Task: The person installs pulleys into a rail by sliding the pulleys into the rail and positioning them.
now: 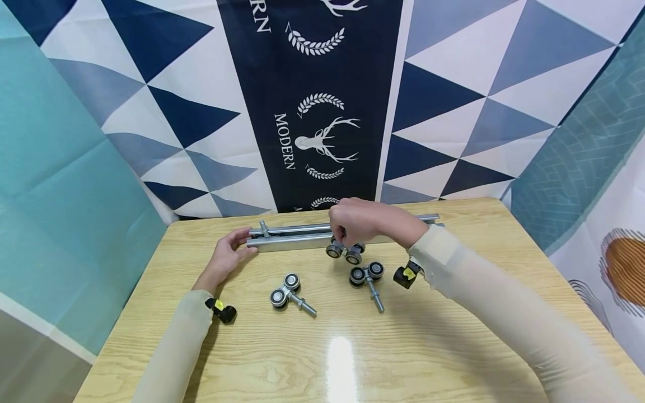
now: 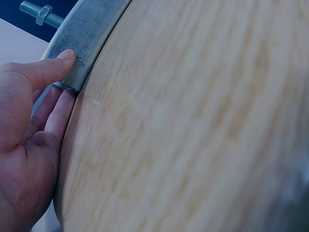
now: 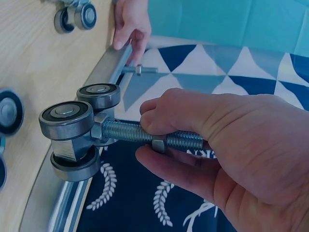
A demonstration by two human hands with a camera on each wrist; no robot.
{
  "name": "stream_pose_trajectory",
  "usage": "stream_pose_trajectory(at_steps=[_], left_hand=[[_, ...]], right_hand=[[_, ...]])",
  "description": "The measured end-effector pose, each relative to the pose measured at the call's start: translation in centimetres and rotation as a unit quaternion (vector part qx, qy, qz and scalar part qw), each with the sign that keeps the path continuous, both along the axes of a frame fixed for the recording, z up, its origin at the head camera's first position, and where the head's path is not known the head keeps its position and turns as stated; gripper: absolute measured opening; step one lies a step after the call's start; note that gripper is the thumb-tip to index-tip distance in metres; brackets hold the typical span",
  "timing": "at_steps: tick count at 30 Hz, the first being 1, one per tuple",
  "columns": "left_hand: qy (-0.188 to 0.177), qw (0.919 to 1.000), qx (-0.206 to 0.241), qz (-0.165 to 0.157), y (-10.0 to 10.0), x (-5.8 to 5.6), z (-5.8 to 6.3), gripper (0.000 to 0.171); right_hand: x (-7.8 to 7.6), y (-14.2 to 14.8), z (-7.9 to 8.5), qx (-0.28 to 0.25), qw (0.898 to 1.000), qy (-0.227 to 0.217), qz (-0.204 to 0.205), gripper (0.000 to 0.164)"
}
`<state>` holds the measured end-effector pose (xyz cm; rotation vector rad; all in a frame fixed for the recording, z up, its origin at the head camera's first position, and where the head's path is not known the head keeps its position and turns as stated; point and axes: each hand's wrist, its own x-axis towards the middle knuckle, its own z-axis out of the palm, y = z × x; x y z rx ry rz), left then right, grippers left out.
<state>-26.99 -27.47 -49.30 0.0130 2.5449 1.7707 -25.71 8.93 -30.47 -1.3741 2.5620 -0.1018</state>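
A silver metal rail lies along the back of the table. At its left end my left hand holds it, the thumb on the front face and fingers round the end, as the left wrist view shows. A trolley's threaded bolt stands up from the rail near that end. Above the rail's middle, my right hand pinches the threaded bolt of another roller trolley between thumb and fingers. Its wheels hang in front of the rail, apart from the tabletop.
Two more roller trolleys lie on the wooden table: one left of centre, the other on the right, bolts pointing toward the front. A patterned cloth hangs directly behind the table's back edge.
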Motion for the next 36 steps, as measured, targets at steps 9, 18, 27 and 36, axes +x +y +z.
stream_pose_trajectory(at_steps=[9, 18, 27, 36], left_hand=[[-0.001, 1.0, 0.0, 0.001, 0.1, 0.0, -0.2, 0.064], [-0.003, 0.9999, -0.007, 0.008, 0.0, 0.1, 0.0, 0.065], [-0.004, 1.0, 0.002, 0.007, 0.1, 0.2, 0.1, 0.065], [0.001, 1.0, 0.004, 0.001, 0.1, 0.1, 0.0, 0.065]], right_hand=[[-0.8, 2.3, 0.2, 0.001, 1.0, -0.004, -0.022, 0.023], [-1.5, 4.4, 0.9, 0.008, 0.999, -0.002, -0.032, 0.02], [-2.3, 6.5, 1.2, 0.017, 0.998, -0.003, -0.052, 0.017], [-3.0, 8.8, 0.9, 0.008, 0.999, -0.004, -0.042, 0.023]])
